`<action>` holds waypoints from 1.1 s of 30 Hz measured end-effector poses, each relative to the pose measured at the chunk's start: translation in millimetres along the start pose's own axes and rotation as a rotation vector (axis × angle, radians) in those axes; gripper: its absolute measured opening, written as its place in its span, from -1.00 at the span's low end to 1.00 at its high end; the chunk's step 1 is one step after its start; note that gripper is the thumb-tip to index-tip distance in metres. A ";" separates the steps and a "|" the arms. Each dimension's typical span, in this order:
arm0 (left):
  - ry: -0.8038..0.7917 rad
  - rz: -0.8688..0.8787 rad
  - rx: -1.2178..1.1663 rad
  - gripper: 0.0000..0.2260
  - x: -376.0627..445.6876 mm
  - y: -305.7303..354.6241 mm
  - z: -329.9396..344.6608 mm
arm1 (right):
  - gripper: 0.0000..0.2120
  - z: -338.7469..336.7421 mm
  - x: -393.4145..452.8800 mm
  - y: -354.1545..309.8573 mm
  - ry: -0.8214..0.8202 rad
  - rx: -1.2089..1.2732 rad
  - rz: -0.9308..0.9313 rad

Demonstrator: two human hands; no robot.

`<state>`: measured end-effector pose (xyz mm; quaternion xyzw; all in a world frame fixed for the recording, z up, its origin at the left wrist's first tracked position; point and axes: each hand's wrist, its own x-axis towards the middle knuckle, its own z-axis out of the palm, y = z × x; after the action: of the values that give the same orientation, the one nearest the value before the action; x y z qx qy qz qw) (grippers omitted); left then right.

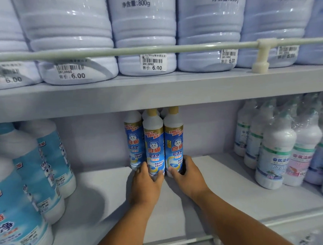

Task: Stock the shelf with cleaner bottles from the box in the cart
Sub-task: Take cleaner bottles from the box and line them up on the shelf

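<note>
Several tall white cleaner bottles with blue labels and gold caps stand upright at the back of the lower shelf (108, 200). My left hand (145, 183) is wrapped around the base of the front left cleaner bottle (154, 148). My right hand (188, 175) grips the base of the front right cleaner bottle (174, 144). Both held bottles rest on the shelf, side by side and touching. A third cleaner bottle (133, 142) stands just left and behind them. The box and the cart are out of view.
Large blue-labelled jugs (25, 171) fill the lower shelf's left side. Shrink-wrapped white bottles (275, 156) crowd its right side. The upper shelf (154, 92) holds big pale bottles (144, 32) with price tags behind a rail (151, 50). Bare shelf lies between the groups.
</note>
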<state>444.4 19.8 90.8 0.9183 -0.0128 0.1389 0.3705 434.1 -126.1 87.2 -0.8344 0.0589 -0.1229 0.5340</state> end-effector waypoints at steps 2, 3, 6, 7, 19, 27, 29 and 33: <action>-0.054 -0.003 0.019 -0.48 -0.9 3.1 -8.1 | -0.60 -0.8 -2.1 -5.6 -0.023 -0.012 0.040; -0.066 0.007 0.029 -0.45 -2.3 5.1 -12.5 | -0.60 -1.3 -4.5 -8.5 -0.028 -0.022 0.060; -0.120 0.026 0.109 -0.35 -12.9 10.3 -21.6 | -0.67 -5.3 -23.4 -23.5 -0.044 -0.095 0.125; -0.152 0.031 0.171 -0.32 -17.9 12.1 -24.0 | -0.69 -7.5 -30.7 -28.6 -0.055 -0.126 0.127; -0.280 0.186 0.510 -0.39 -99.1 40.2 -88.7 | -0.36 -73.5 -142.9 -61.1 -0.248 -0.945 -0.097; -0.306 0.135 0.531 -0.42 -209.1 74.7 -102.5 | -0.33 -139.4 -240.1 -48.1 -0.304 -0.944 -0.145; -0.300 0.131 0.530 -0.42 -238.0 80.7 -102.3 | -0.32 -154.6 -265.2 -40.8 -0.317 -0.934 -0.138; -0.305 0.095 0.515 -0.41 -288.5 84.3 -95.6 | -0.34 -175.0 -306.7 -23.3 -0.333 -0.934 -0.139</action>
<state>133.0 1.1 137.1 0.9907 -0.0757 0.0153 0.1124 91.1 -199.3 134.6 -0.9946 -0.0343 0.0163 0.0963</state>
